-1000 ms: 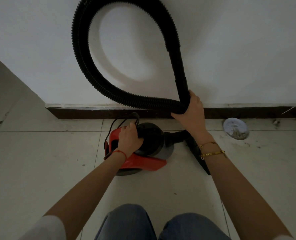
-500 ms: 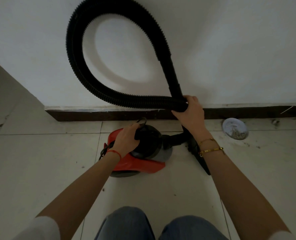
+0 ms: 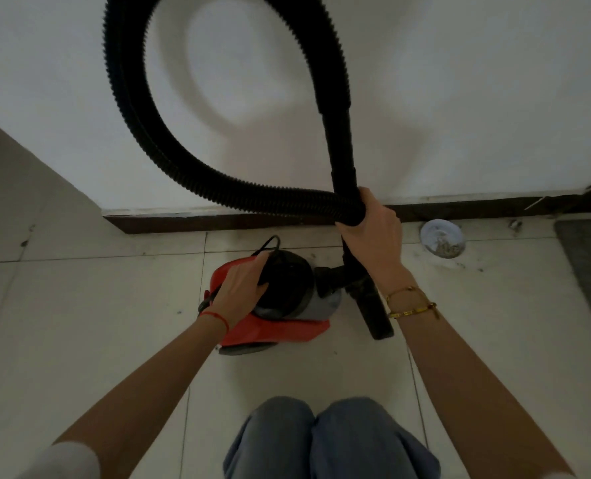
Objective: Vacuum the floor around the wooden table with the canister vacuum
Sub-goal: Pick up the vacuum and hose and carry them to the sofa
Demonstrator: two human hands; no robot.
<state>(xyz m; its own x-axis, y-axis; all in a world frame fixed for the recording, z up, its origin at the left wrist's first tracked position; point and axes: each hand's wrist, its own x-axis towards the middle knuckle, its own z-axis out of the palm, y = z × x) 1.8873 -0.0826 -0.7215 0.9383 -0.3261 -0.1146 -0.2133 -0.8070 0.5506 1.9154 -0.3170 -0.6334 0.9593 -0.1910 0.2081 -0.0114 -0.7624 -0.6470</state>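
Pale tiled floor point(image 3: 79, 323): red-black canister vacuum point(image 3: 280, 305) resting on it; round drain cover point(image 3: 442, 238) near baseboard.

free: bare floor point(image 3: 79, 323) left of vacuum point(image 3: 273, 326) | blocked: wall point(image 3: 459, 98) behind, hose point(image 3: 142, 108) looping overhead, nozzle point(image 3: 373, 309) and drain cover point(image 3: 442, 238) right
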